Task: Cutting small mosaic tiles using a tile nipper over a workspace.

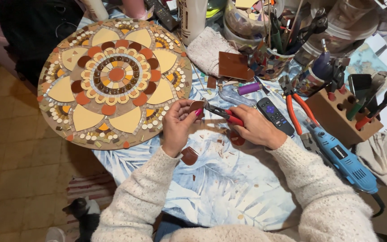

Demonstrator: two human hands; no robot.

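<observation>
The table (220,188), covered in a pale cloth printed with blue leaves, carries everything, and its far edge is crowded with jars, cups of tools and a wooden tool block (337,114), kept back so the near middle stays free for cutting. The round mosaic panel (115,83) lies at the table's left edge, overhanging it a little, its flower pattern of cream, orange and brown pieces facing up within easy reach. A blue rotary tool (343,159) rests near the right edge, a black remote (274,115) just beyond the hands. The left hand (178,123) pinches a small brown tile piece (197,106) between thumb and fingertips, held up above the cloth so its edge meets the cutter. The right hand (254,127) is clenched round the red handles of the tile nippers (222,113), whose jaws touch the piece. Brown offcuts (189,155) lie scattered on the cloth beneath, where they fell.
</observation>
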